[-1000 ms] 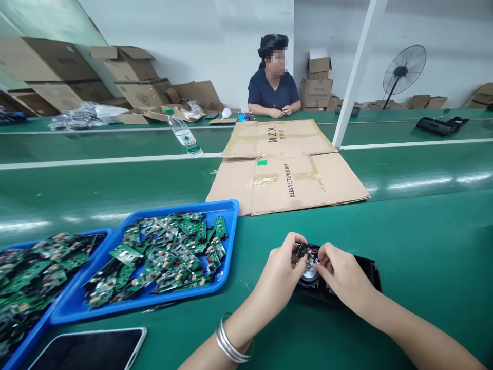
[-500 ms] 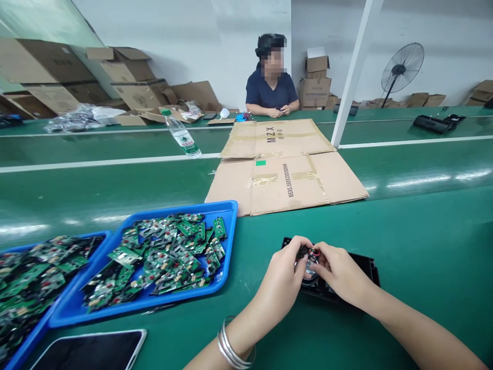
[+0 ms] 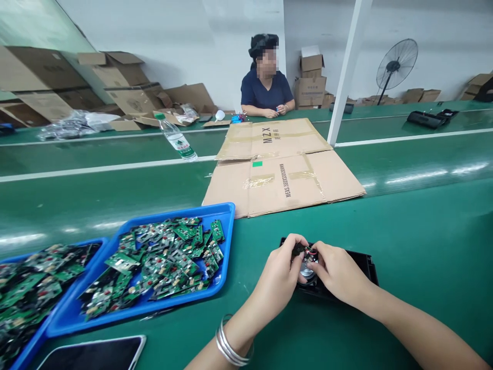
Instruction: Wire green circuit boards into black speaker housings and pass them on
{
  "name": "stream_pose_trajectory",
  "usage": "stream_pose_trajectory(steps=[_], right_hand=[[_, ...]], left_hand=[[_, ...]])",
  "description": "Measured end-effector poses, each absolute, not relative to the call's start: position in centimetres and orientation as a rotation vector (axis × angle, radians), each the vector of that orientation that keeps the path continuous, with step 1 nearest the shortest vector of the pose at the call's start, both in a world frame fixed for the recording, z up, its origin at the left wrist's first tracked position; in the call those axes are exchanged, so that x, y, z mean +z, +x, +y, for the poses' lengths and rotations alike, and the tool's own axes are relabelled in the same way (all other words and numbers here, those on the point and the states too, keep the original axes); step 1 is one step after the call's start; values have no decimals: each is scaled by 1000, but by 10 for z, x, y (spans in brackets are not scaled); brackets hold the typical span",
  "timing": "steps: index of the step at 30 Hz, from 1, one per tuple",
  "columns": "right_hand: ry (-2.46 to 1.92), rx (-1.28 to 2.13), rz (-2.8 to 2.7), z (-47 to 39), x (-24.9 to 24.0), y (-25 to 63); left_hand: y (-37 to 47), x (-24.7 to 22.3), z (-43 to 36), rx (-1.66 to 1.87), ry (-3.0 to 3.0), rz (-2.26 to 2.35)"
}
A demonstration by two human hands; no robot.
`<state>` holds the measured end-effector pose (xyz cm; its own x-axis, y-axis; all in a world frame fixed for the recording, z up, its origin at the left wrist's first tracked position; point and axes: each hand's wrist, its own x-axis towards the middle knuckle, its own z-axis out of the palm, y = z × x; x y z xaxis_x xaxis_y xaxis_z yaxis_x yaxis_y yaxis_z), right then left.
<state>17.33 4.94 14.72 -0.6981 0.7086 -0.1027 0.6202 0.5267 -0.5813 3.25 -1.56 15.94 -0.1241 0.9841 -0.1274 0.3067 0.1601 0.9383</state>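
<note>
A black plastic housing (image 3: 362, 263) lies on the green bench, and a round speaker (image 3: 309, 273) with a silvery back sits in its left part. Over that speaker, a small circuit board (image 3: 309, 254) with a loop of red wire is pinched between my fingertips. My left hand (image 3: 280, 268), a silver bangle at its wrist, is closed on the board's left side. From the other side my right hand (image 3: 342, 271) is closed on it near the red wire. My fingers hide much of the board and part of the housing.
Blue trays (image 3: 230, 241) heaped with circuit boards stand at left, a phone (image 3: 92, 354) in front of them. Flattened cardboard (image 3: 265, 187) lies ahead. Beyond are a water bottle (image 3: 177, 140), a white post (image 3: 348, 77), another black housing (image 3: 427, 119) and a seated person (image 3: 265, 92).
The whole view has shifted slightly. My fingers have moved a little around the circuit board, and more of the speaker's silvery back shows beneath them.
</note>
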Motion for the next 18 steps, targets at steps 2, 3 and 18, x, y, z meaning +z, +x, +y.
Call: stream_pose_trajectory(steps=[2, 3, 18], right_hand=[[-1139, 902, -2613, 49, 148, 173], [-1132, 895, -2614, 48, 148, 173], [-924, 1075, -2518, 58, 147, 176]], left_hand=[[32, 160, -16, 1006, 1276, 1579], [32, 161, -16, 1008, 1274, 1578], [30, 159, -19, 1035, 1310, 1606]])
